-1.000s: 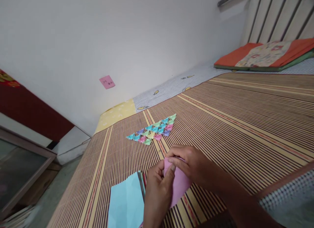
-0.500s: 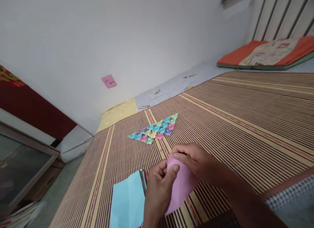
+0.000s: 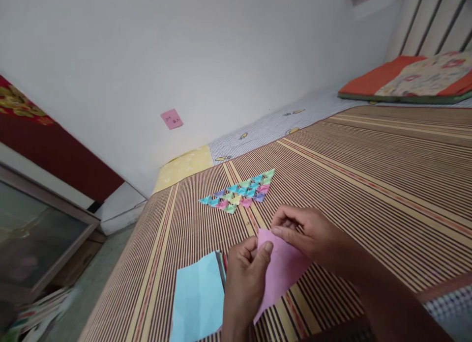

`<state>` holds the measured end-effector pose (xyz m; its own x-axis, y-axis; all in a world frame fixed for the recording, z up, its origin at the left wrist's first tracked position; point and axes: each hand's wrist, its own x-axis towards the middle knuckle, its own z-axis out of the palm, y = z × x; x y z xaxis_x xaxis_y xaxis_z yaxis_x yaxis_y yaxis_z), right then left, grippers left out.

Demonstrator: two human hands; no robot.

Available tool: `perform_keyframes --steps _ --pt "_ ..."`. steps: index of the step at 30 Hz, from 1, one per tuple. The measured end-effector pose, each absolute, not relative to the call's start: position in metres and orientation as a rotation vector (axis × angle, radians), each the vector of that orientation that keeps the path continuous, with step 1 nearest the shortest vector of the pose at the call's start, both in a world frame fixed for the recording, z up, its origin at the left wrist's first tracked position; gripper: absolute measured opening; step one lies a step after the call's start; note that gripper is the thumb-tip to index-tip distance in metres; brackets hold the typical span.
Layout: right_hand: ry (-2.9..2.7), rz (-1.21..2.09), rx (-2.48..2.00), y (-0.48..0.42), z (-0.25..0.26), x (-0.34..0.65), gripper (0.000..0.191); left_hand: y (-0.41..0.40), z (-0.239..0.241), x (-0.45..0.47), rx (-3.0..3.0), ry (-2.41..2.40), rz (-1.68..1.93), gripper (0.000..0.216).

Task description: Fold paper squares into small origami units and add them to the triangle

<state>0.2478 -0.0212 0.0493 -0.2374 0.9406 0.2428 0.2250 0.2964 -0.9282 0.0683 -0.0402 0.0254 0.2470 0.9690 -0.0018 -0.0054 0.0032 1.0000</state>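
Both hands grip a pink sheet of paper (image 3: 282,270) over the striped bamboo mat (image 3: 368,185). My left hand (image 3: 245,283) pinches the sheet's upper left corner between thumb and curled fingers. My right hand (image 3: 308,234) pinches the top edge from the right. A light blue sheet (image 3: 197,300) lies on a small stack of coloured papers just left of my left hand. Farther off on the mat lies a triangle of several small folded coloured paper pieces (image 3: 239,195).
A white wall runs along the bed's far side, with a pink note (image 3: 171,119) stuck on it. An orange and patterned cushion (image 3: 409,79) lies at the back right. At the left are the floor, a glass-fronted cabinet (image 3: 33,234) and loose papers.
The view has shifted slightly, so everything sits a bit more to the right. My right hand has lifted its fingers along the pink sheet's top edge; more of the sheet shows.
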Motion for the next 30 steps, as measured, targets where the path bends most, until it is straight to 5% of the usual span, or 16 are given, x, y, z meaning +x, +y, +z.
perform_keyframes --steps 30 --pt "-1.715 1.045 -1.036 -0.0245 0.0533 0.2469 0.012 -0.0445 0.0342 0.0749 1.496 1.111 1.034 0.041"
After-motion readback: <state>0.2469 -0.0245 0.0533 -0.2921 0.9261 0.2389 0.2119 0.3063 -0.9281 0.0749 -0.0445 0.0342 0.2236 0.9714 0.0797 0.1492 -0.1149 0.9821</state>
